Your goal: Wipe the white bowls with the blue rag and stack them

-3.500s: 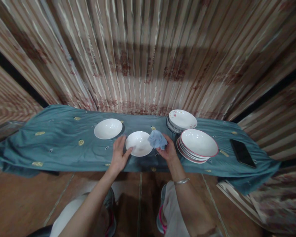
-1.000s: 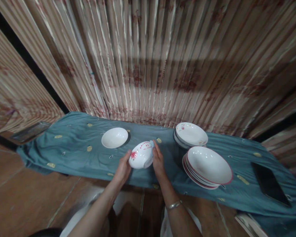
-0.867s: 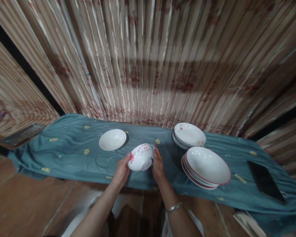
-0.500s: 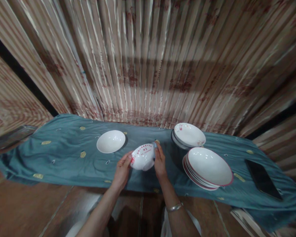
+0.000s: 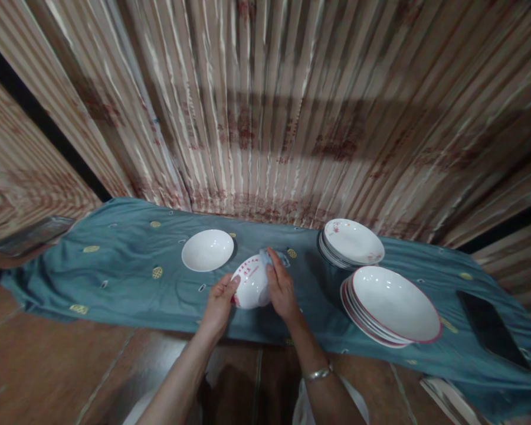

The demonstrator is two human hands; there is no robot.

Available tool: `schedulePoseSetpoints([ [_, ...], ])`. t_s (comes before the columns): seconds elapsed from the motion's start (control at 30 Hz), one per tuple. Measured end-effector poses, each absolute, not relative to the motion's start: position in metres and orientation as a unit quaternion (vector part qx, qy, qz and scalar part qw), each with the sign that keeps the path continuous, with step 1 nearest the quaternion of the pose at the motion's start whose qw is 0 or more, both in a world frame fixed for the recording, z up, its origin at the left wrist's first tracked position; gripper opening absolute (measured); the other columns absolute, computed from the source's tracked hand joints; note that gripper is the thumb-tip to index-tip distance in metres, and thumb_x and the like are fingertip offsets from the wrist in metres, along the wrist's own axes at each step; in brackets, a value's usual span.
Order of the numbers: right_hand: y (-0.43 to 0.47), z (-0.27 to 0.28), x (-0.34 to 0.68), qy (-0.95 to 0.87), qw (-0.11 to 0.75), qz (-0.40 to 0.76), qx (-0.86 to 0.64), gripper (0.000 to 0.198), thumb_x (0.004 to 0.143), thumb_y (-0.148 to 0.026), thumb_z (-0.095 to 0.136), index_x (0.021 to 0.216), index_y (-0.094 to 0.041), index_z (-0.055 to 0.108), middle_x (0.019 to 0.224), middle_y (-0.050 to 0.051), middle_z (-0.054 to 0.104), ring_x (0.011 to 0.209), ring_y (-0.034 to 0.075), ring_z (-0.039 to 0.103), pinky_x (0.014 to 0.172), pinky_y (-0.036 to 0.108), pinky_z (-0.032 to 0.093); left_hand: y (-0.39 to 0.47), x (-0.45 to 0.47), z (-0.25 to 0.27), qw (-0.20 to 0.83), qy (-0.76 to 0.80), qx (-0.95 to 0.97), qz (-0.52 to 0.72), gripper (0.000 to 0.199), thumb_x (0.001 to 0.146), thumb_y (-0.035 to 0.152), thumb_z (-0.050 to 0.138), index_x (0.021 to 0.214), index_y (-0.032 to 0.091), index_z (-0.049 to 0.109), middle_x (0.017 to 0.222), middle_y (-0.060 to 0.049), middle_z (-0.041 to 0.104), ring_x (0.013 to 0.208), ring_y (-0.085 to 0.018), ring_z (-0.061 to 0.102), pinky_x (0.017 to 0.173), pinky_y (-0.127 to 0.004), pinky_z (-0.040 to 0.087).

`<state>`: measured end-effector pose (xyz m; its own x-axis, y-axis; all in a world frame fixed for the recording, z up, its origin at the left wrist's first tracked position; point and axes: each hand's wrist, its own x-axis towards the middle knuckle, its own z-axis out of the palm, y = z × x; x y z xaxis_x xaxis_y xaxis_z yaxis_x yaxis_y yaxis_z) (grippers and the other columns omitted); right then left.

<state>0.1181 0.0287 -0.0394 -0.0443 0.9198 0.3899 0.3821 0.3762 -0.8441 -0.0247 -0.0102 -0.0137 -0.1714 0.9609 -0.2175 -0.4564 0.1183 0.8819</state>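
A white bowl with red lettering and a red flower [image 5: 251,283] is tilted above the table, its outer side toward me. My left hand [image 5: 221,301] pinches its left edge, thumb on the printed side. On the bowl's right side, my right hand [image 5: 283,286] presses a grey-blue cloth [image 5: 265,258] against the rim and outside. Just behind and to the left, a plain white bowl [image 5: 207,251] rests on the tablecloth, apart from both hands.
At the right stand a stack of floral-patterned dishes [image 5: 354,241] and a stack of red-rimmed bowls [image 5: 396,304]. A black phone-like slab [image 5: 493,330] lies farther right. Green patterned cloth [image 5: 128,283] covers the table; a pleated curtain [image 5: 256,118] hangs behind. A dark tray [image 5: 30,235] sits far left.
My right hand with the cloth has slid left over the bowl's outer side and rim, covering more of it. The bowl has turned slightly in my left hand. The whole view has shifted a little.
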Motion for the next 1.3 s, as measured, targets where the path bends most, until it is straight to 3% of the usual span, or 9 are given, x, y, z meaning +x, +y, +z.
schedulePoseSetpoints([
  [0.17, -0.002, -0.024, 0.107, -0.786, 0.425, 0.163, -0.419, 0.048, 0.101, -0.029, 0.032, 0.148, -0.024, 0.04, 0.153, 0.005, 0.042, 0.145, 0.021, 0.031, 0.119, 0.044, 0.028, -0.012, -0.025, -0.013, 0.579, 0.456, 0.253, 0.626, 0.045, 0.053, 0.048, 0.085, 0.079, 0.014, 0.07, 0.07, -0.004, 0.072, 0.059, -0.014, 0.061, 0.055, -0.023, 0.042],
  [0.3, -0.012, -0.02, 0.106, -0.813, 0.388, 0.135, -0.413, 0.048, 0.1, -0.026, 0.033, 0.147, -0.027, 0.041, 0.152, 0.003, 0.044, 0.145, 0.022, 0.032, 0.118, 0.049, 0.026, -0.013, -0.026, -0.013, 0.588, 0.439, 0.252, 0.631, 0.039, 0.055, 0.043, 0.085, 0.075, 0.014, 0.069, 0.066, -0.002, 0.07, 0.059, -0.014, 0.061, 0.055, -0.022, 0.043],
  [0.6, 0.033, -0.054, 0.114, -0.628, 0.517, 0.334, -0.476, 0.049, 0.099, -0.044, 0.034, 0.137, -0.021, 0.055, 0.142, 0.007, 0.055, 0.134, 0.02, 0.049, 0.115, 0.041, 0.036, -0.009, -0.036, -0.021, 0.604, 0.434, 0.182, 0.643, 0.039, 0.052, 0.036, 0.087, 0.076, 0.012, 0.069, 0.072, -0.008, 0.073, 0.079, -0.024, 0.07, 0.074, -0.031, 0.053],
  [0.73, 0.035, -0.074, 0.109, -0.57, 0.526, 0.379, -0.505, 0.055, 0.098, -0.051, 0.034, 0.137, -0.018, 0.055, 0.139, 0.01, 0.057, 0.131, 0.021, 0.052, 0.113, 0.042, 0.038, -0.007, -0.041, -0.026, 0.608, 0.425, 0.134, 0.657, 0.029, 0.059, 0.026, 0.084, 0.079, 0.011, 0.07, 0.073, -0.008, 0.074, 0.071, -0.021, 0.069, 0.075, -0.031, 0.056],
  [0.83, 0.027, -0.084, 0.108, -0.542, 0.542, 0.373, -0.523, 0.057, 0.098, -0.051, 0.031, 0.139, -0.017, 0.051, 0.141, 0.011, 0.056, 0.131, 0.021, 0.051, 0.112, 0.042, 0.038, -0.006, -0.041, -0.033, 0.621, 0.432, 0.095, 0.647, 0.014, 0.07, 0.017, 0.074, 0.081, 0.009, 0.069, 0.07, -0.008, 0.073, 0.064, -0.019, 0.068, 0.075, -0.032, 0.057],
  [0.93, 0.017, -0.087, 0.11, -0.53, 0.56, 0.356, -0.528, 0.057, 0.098, -0.05, 0.031, 0.142, -0.018, 0.047, 0.144, 0.011, 0.053, 0.135, 0.021, 0.046, 0.114, 0.043, 0.034, -0.004, -0.036, -0.037, 0.639, 0.437, 0.07, 0.628, 0.01, 0.078, 0.014, 0.065, 0.086, 0.008, 0.069, 0.074, -0.01, 0.074, 0.073, -0.022, 0.071, 0.077, -0.035, 0.059],
  [1.1, 0.001, -0.092, 0.112, -0.561, 0.537, 0.32, -0.543, 0.055, 0.1, -0.044, 0.03, 0.149, -0.02, 0.035, 0.149, 0.011, 0.046, 0.141, 0.021, 0.039, 0.116, 0.045, 0.031, 0.0, -0.027, -0.038, 0.664, 0.418, 0.037, 0.618, 0.029, 0.085, 0.017, 0.058, 0.111, 0.007, 0.065, 0.091, -0.016, 0.076, 0.092, -0.028, 0.072, 0.082, -0.039, 0.058],
  [1.3, -0.025, -0.109, 0.1, -0.625, 0.485, 0.258, -0.554, 0.064, 0.1, -0.039, 0.034, 0.156, -0.017, 0.011, 0.158, 0.017, 0.028, 0.146, 0.026, 0.029, 0.114, 0.05, 0.035, 0.006, -0.02, -0.03, 0.674, 0.407, 0.022, 0.616, 0.043, 0.091, 0.022, 0.05, 0.132, 0.008, 0.054, 0.104, -0.017, 0.074, 0.099, -0.028, 0.071, 0.088, -0.041, 0.057],
])
